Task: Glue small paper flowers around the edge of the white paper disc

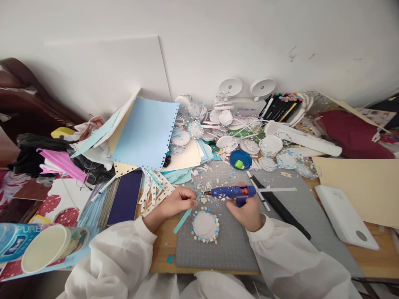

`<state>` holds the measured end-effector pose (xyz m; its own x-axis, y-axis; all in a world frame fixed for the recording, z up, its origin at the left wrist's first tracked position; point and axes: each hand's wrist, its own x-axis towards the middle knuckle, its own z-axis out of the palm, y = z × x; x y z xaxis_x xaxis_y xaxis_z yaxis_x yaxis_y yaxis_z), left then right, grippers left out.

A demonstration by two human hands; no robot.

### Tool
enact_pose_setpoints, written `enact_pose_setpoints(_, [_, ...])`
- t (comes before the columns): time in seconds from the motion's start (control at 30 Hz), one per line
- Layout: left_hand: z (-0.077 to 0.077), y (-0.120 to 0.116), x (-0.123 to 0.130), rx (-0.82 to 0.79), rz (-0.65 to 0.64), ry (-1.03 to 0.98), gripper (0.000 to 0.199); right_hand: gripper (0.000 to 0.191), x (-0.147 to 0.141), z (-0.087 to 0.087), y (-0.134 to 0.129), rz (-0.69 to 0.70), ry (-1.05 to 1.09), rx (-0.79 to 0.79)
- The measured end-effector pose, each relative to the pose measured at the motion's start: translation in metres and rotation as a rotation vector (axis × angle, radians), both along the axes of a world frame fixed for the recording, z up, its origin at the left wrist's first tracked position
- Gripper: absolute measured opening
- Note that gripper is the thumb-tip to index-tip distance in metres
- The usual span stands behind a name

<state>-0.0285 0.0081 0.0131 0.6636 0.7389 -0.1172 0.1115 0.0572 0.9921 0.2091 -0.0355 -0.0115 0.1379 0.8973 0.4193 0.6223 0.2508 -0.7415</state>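
Observation:
My right hand (pixel 247 211) is wrapped round the grip of a blue glue gun (pixel 229 192), whose nozzle points left. A white glue stick (pixel 277 189) sticks out of its back. Just left of the nozzle, my left hand (pixel 177 202) pinches a narrow teal paper strip (pixel 183 221) that slants down over the edge of the grey cutting mat (pixel 218 255). Below the gun on the mat lies a round white disc (pixel 205 225), ringed with small blue, white and cream stars.
Star-edged discs (pixel 270 145) and paper scraps crowd the back. A blue dish (pixel 240 160) holds a green piece. Right of my right hand lie a long black tool (pixel 280 209) and a white device (pixel 346 216). A paper cup (pixel 46 249) leans at left, near blue card (pixel 146 133).

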Motion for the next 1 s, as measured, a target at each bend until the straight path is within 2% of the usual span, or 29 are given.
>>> enact_pose_setpoints(0.47, [-0.001, 0.0, -0.001, -0.003, -0.011, -0.026, 0.039, 0.013, 0.0, -0.003, 0.001, -0.02, -0.038, 0.059])
enact_pose_setpoints(0.7, [-0.002, 0.001, -0.001, 0.002, -0.013, -0.02, 0.04, 0.01, 0.004, 0.003, 0.004, 0.016, -0.235, 0.211])
enact_pose_setpoints(0.9, [-0.003, 0.0, -0.002, -0.002, 0.028, 0.006, 0.036, 0.008, 0.02, -0.008, 0.014, -0.185, -0.324, 0.122])
enact_pose_setpoints(1.0, [0.0, -0.002, -0.003, 0.02, 0.078, -0.014, 0.033, 0.008, 0.03, -0.017, 0.021, -0.201, -0.392, 0.11])
